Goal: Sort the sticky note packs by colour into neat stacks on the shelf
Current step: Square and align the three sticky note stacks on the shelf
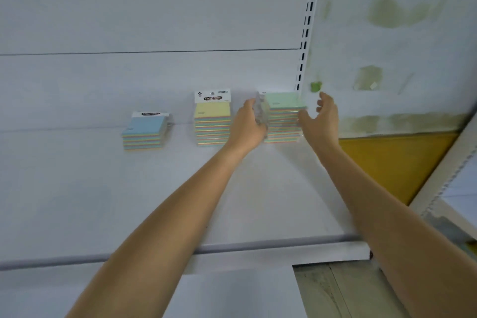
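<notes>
At shelf (77,188) back, right end: green-top stack (284,116), left hand (249,124) against its left side, grip blurred, can't tell; right hand (322,113) fingers spread, just beside it. Yellow-top stack (212,124), blue-top stack (144,134) leftward.

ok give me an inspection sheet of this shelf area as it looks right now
surface: white shelf, three stacks along its back
job's things: blue-topped stack on the left, shortest; yellow-topped stack in the middle, header card upright; green-topped stack on the right, by the upright
clutter: nothing seen on the shelf
grips: left hand against the green-topped stack's left side at its clear flaps, hold unclear; right hand open, close by its right side, contact unclear
cables: nothing seen
surroundings: slotted upright; stained wall to the right; yellow panel below it
</notes>
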Motion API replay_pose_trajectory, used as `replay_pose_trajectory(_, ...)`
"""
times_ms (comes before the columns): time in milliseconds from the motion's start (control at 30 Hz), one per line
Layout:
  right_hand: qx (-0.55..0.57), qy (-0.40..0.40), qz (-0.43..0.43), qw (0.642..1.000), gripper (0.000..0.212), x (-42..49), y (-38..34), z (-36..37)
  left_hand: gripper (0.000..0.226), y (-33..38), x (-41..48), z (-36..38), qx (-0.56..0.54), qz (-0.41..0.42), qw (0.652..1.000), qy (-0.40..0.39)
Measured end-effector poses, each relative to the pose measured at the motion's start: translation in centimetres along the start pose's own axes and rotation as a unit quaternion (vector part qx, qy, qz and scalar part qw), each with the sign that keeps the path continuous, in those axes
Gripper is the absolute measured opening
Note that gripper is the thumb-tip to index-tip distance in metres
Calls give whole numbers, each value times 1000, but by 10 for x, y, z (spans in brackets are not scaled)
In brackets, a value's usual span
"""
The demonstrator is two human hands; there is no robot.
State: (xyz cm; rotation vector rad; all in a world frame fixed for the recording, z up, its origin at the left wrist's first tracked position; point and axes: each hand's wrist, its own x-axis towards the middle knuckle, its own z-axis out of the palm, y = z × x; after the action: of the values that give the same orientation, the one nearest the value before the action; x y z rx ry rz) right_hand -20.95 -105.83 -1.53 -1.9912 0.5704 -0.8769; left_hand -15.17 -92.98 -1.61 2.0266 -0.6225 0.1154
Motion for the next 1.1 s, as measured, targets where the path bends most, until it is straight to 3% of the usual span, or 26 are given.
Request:
replay_pose_trajectory(100,-28,-109,67,991,70,-6,25,2,57,-3,-4,28,50,-65,996,-35)
replay_pose_trajectory(200,-85,-153,56,983,52,-7,31,3,56,-12,-2,41,38,-72,996,-24)
replay_pose_trajectory(400,-128,-132,10,983,41,0,42,6,61,-21,6,49,15,-48,999,-1)
replay_pose_trajectory(733,-78,-120,-2,990,32,-2,44,6,39,-22,6,56,33,-48,998,35)
replay_pose_trajectory(900,-24,-108,16,994,25,-1,42,1,8,-21,4,52,2,-50,998,43)
replay_pose_trajectory(1100,3,-112,62,992,24,5,39,1,25,-25,9,50,-38,-78,995,49)
